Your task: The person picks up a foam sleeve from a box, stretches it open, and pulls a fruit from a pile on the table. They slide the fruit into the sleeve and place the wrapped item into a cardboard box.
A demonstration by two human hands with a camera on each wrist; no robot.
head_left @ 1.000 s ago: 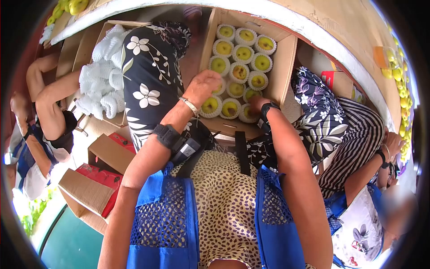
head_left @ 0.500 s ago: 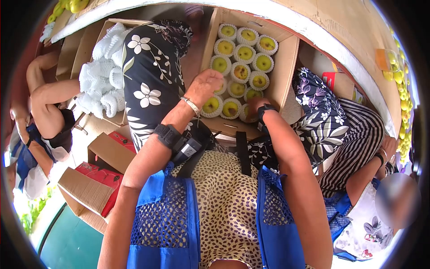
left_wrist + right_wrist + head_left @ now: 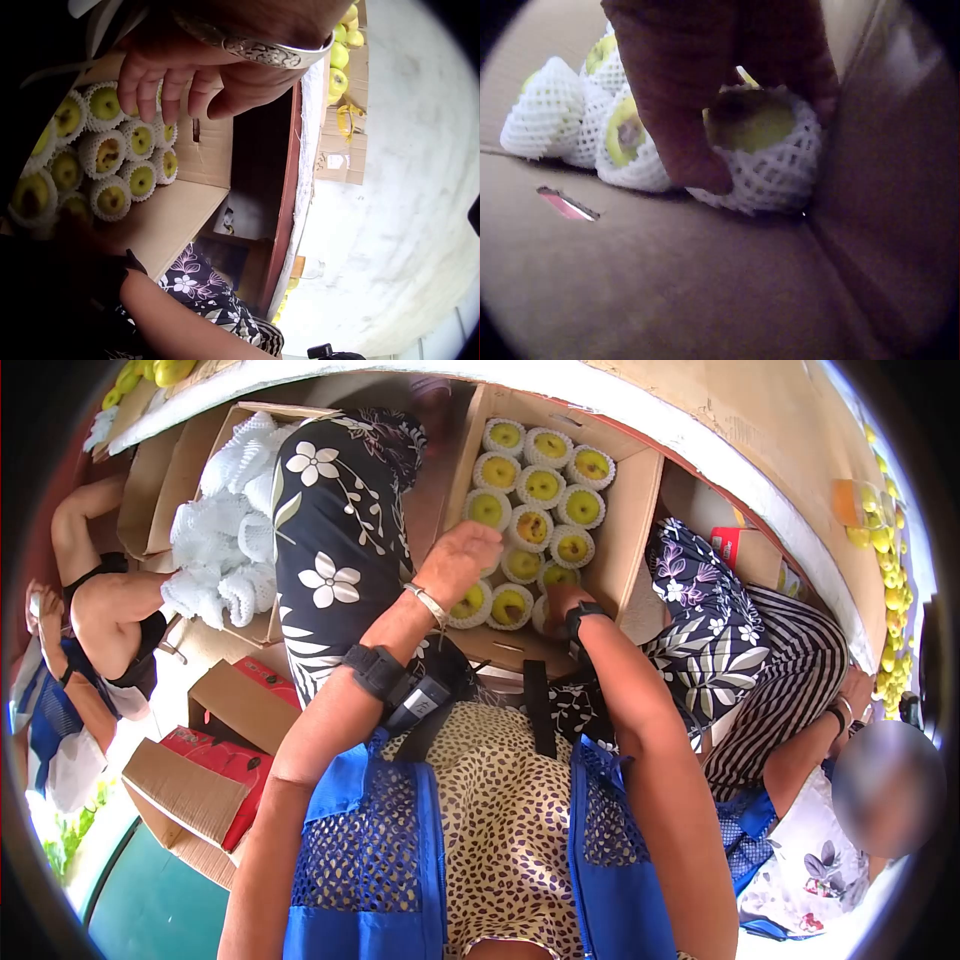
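Note:
Yellow-green apples in white foam net sleeves stand in rows inside a cardboard box between the person's knees. At the box's near right corner, the right hand grips a sleeved apple. Its thumb presses the sleeve's near side in the right wrist view, with the fingers round the far side. The left hand hovers at the box's left side, over the apples there, its fingers loosely bent and holding nothing. In the left wrist view its fingers hang apart above the rows.
White foam nets fill a carton left of the knee. Red-and-brown cartons stand at the lower left. A pale table edge curves above the box, with more apples along the right. Other people sit on both sides.
The right hand has shifted slightly left over the corner apple and now covers most of it. The left hand stays almost still at the box's left side.

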